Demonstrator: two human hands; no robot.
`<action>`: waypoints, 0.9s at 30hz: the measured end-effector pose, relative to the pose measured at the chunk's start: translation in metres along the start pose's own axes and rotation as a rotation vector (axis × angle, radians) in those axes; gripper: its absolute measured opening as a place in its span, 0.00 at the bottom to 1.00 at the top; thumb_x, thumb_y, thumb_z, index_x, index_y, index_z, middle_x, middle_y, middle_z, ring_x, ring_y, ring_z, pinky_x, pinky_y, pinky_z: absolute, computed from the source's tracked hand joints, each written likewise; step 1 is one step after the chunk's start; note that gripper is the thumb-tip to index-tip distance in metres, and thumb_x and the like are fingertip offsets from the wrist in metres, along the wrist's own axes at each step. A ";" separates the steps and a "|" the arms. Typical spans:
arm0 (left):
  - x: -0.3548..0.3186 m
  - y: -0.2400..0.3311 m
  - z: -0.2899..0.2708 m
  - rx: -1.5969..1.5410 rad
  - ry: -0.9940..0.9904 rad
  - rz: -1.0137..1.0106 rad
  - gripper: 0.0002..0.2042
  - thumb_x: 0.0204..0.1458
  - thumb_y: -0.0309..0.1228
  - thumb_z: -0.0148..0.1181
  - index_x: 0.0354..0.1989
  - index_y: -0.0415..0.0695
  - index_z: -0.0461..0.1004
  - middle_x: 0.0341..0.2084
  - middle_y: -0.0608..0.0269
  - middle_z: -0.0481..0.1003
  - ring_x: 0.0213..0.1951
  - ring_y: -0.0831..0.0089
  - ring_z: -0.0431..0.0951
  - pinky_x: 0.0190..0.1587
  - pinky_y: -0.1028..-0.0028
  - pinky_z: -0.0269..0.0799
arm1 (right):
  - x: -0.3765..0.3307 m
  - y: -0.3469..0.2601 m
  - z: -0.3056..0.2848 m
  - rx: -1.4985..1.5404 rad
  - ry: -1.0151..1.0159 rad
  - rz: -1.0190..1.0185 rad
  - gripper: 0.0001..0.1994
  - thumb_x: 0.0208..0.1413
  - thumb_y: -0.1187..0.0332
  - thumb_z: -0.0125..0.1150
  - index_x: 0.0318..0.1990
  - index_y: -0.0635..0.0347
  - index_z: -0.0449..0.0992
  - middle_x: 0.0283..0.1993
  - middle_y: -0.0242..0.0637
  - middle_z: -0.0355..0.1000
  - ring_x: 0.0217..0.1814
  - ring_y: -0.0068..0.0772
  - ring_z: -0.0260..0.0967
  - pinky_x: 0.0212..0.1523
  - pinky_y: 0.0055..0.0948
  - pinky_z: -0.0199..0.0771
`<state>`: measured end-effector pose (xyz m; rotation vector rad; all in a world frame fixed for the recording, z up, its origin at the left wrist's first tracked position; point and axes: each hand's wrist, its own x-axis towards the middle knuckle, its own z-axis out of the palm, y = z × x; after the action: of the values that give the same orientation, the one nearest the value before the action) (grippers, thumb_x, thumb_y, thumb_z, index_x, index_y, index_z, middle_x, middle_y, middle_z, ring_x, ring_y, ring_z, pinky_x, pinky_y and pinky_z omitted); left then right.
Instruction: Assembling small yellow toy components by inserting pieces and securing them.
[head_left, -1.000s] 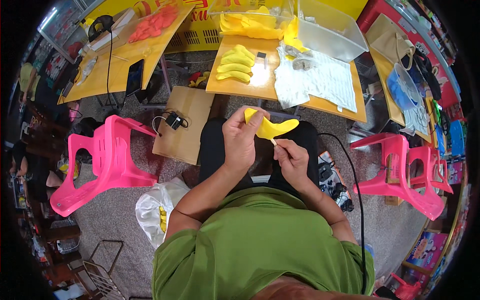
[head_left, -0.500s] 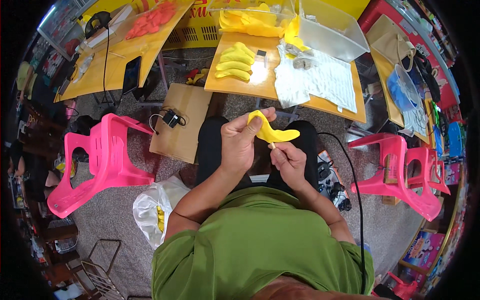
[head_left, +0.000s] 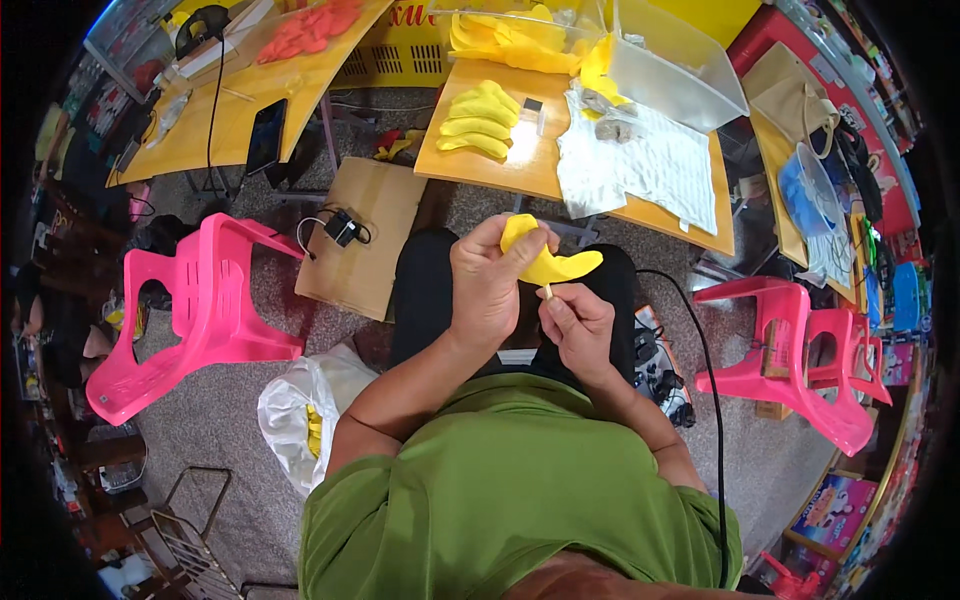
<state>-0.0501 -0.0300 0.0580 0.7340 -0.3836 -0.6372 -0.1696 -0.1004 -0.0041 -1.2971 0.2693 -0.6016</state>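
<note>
left hand (head_left: 487,285): fingers wrapped around the yellow curved moulded piece (head_left: 548,262), held above the lap in front of the wooden table (head_left: 520,170). right hand (head_left: 575,322): fingers pinched narrow on a thin pale stick (head_left: 547,291) touching the piece's underside. a pink plastic chair (head_left: 200,310) stands to the left.

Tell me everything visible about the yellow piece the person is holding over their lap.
The yellow piece is a curved, banana-like form, smooth and matte, looking like soft foam or rubber. It is held above the lap, its tapered tip pointing to the person's right. The left hand wraps its thicker end, the thumb on top. The right hand pinches a thin pale stick that meets its underside; whether the stick goes in cannot be told. It matches the yellow pieces stacked on the table ahead.
</note>
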 end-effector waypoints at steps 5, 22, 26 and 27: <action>-0.002 0.017 0.008 0.306 -0.134 0.165 0.01 0.50 0.20 0.56 0.29 0.35 0.73 0.26 0.63 0.74 0.29 0.82 0.72 0.33 0.82 0.68 | 0.004 0.006 0.000 -0.057 -0.064 -0.130 0.05 0.56 0.75 0.54 0.38 0.65 0.73 0.22 0.29 0.68 0.18 0.13 0.58 0.18 0.14 0.57; -0.002 0.012 0.008 0.286 -0.073 0.049 0.01 0.50 0.19 0.55 0.30 0.34 0.73 0.27 0.61 0.73 0.32 0.78 0.72 0.37 0.80 0.67 | 0.005 -0.003 -0.006 -0.290 -0.124 -0.202 0.06 0.58 0.73 0.52 0.37 0.68 0.71 0.21 0.30 0.66 0.18 0.13 0.56 0.18 0.13 0.54; 0.001 0.015 0.005 0.335 -0.093 0.146 0.04 0.53 0.22 0.55 0.32 0.33 0.73 0.27 0.64 0.74 0.31 0.83 0.72 0.35 0.82 0.69 | 0.007 -0.004 -0.012 -0.224 -0.105 -0.107 0.06 0.58 0.73 0.51 0.39 0.67 0.71 0.22 0.31 0.67 0.17 0.13 0.55 0.17 0.13 0.52; 0.001 0.015 0.006 0.346 -0.110 0.175 0.05 0.54 0.23 0.54 0.33 0.33 0.73 0.28 0.63 0.74 0.32 0.82 0.72 0.36 0.81 0.68 | 0.007 -0.003 -0.010 -0.145 -0.092 -0.117 0.06 0.58 0.73 0.51 0.39 0.67 0.72 0.22 0.32 0.67 0.17 0.13 0.54 0.17 0.13 0.52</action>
<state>-0.0467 -0.0247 0.0730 0.9838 -0.6629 -0.4507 -0.1698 -0.1130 -0.0024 -1.4836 0.1638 -0.6289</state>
